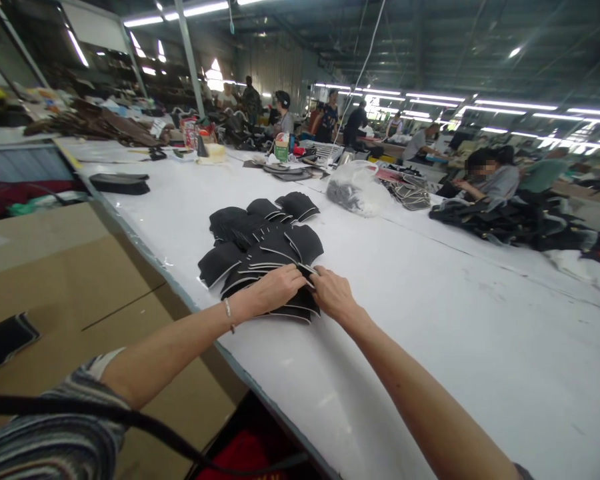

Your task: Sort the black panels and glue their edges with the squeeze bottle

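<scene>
A heap of black curved panels with pale edges [275, 247] lies spread in overlapping layers near the table's left edge. On the near right side of this heap, my left hand [280, 288] has its fingers closed on the edge of a black panel. Just to its right, my right hand [333, 291] pinches the other end of the same edge between thumb and fingers. The fingertips of both hands almost meet, and the panels below are partly hidden by them.
A white table [430, 320] stretches far back and right. Beyond the heap stand a filled clear plastic bag [357, 190] and black strips [120, 183]. Dark goods [510, 223] lie at the right, near a seated person [500, 177]. Cardboard [100, 280] is at the left.
</scene>
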Action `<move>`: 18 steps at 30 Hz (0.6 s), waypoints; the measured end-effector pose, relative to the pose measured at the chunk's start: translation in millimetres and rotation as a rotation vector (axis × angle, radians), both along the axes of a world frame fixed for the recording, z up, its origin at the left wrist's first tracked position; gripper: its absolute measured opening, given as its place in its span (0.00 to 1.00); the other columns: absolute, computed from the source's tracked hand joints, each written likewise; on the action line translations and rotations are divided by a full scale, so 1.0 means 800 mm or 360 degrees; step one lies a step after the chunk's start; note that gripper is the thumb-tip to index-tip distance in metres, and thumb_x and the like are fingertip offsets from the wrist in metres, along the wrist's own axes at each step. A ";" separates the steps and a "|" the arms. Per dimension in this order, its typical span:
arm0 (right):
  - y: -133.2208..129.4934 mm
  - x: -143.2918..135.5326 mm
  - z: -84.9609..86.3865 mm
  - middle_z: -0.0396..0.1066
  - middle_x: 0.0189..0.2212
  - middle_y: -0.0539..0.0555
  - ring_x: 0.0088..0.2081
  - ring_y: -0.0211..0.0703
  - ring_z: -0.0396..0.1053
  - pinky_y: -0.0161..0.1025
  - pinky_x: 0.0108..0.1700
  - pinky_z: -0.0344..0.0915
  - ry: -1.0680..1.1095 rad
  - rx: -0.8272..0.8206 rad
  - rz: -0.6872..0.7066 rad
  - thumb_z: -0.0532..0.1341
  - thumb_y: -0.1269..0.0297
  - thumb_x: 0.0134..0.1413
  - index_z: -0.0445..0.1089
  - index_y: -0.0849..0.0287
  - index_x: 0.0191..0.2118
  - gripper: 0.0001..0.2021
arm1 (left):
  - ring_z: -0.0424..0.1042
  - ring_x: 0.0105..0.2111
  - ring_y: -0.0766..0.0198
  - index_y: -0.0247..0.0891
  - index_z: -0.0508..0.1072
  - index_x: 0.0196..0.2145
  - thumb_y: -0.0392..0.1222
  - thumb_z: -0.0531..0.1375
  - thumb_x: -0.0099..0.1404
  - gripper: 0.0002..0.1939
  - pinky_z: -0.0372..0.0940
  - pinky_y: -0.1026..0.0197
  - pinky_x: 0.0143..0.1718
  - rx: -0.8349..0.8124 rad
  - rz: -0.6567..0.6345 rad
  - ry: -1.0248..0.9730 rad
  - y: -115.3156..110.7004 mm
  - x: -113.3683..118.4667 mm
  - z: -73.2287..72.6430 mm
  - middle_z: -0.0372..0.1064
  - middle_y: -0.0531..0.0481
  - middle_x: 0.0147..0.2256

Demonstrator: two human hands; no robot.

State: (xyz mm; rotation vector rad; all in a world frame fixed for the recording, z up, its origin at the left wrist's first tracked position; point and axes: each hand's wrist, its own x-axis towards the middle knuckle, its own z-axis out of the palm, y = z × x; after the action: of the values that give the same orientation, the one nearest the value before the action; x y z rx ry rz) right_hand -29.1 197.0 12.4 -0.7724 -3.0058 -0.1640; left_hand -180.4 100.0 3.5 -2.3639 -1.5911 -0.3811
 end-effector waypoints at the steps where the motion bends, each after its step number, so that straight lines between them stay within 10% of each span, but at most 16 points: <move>1: 0.001 0.001 -0.001 0.66 0.49 0.59 0.44 0.50 0.69 0.41 0.37 0.66 -0.0009 0.0004 -0.0004 0.48 0.62 0.68 0.69 0.58 0.46 0.14 | 0.67 0.39 0.59 0.32 0.72 0.38 0.29 0.47 0.69 0.14 0.66 0.56 0.46 0.0029 0.0005 -0.0077 -0.003 0.000 0.002 0.70 0.44 0.37; 7: 0.007 0.034 0.026 0.70 0.43 0.59 0.36 0.48 0.72 0.39 0.35 0.62 -0.0108 -0.0015 -0.0022 0.50 0.65 0.65 0.70 0.59 0.43 0.12 | 0.67 0.45 0.58 0.35 0.70 0.45 0.43 0.55 0.69 0.11 0.66 0.56 0.48 0.0034 0.0077 -0.0450 -0.058 -0.002 -0.007 0.69 0.43 0.43; 10: 0.012 0.059 0.051 0.72 0.37 0.59 0.35 0.48 0.71 0.38 0.33 0.59 -0.0138 -0.0062 -0.0077 0.51 0.66 0.62 0.72 0.61 0.38 0.12 | 0.63 0.52 0.53 0.36 0.62 0.57 0.45 0.62 0.63 0.27 0.64 0.51 0.53 -0.0133 0.0093 -0.0358 -0.077 -0.007 -0.019 0.64 0.40 0.52; 18: 0.023 0.108 0.078 0.73 0.29 0.61 0.28 0.44 0.68 0.35 0.26 0.52 -0.0225 -0.0427 -0.0567 0.55 0.66 0.52 0.73 0.64 0.31 0.10 | 0.61 0.55 0.50 0.37 0.64 0.58 0.29 0.60 0.60 0.28 0.62 0.48 0.55 -0.0130 0.0126 -0.0083 -0.055 0.008 -0.054 0.64 0.40 0.54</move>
State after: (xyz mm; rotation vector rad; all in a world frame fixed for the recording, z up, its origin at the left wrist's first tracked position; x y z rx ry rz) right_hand 57.3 215.6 74.5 -1.3742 -3.0263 0.1901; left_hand -174.2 56.4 -39.8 -2.3593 -1.7496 -0.3706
